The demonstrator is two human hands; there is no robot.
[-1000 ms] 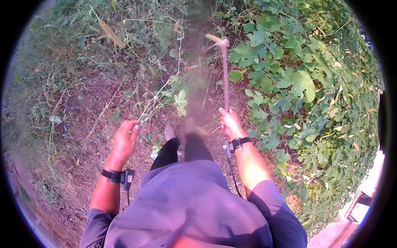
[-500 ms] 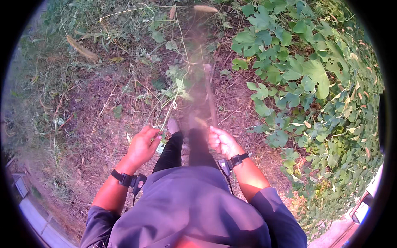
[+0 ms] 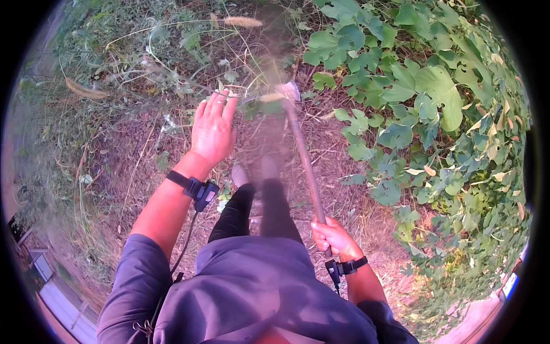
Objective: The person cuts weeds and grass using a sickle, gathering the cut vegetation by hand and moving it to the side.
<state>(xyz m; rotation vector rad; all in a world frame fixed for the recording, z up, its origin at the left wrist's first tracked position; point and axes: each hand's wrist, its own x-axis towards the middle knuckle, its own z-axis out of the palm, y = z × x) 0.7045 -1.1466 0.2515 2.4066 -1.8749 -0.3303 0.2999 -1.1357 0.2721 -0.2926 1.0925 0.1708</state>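
Observation:
My right hand (image 3: 337,238) is wrapped around the lower end of a wooden-handled tool (image 3: 306,157). The handle slants away from me to a pale metal head (image 3: 288,92); its exact shape is lost in a blurred streak. Farther forward on the left, my left hand (image 3: 213,132) reaches out, back upward, with its fingers stretched. Its fingertips are among thin green weed stems (image 3: 229,90), and no grip on them shows. Fuzzy seed heads (image 3: 243,22) arch above the weeds.
Dense broad-leaved vines (image 3: 424,97) cover the right side. Tangled grass (image 3: 114,74) grows at the left over dry, litter-strewn ground (image 3: 143,149). My shoes (image 3: 239,175) stand in the middle. Pale panels (image 3: 63,307) show at the lower left edge.
My left hand has moved forward from the pinched weed stem, and its fingers have straightened. My right hand has drawn back toward my body, holding the tool, whose head now shows clearly.

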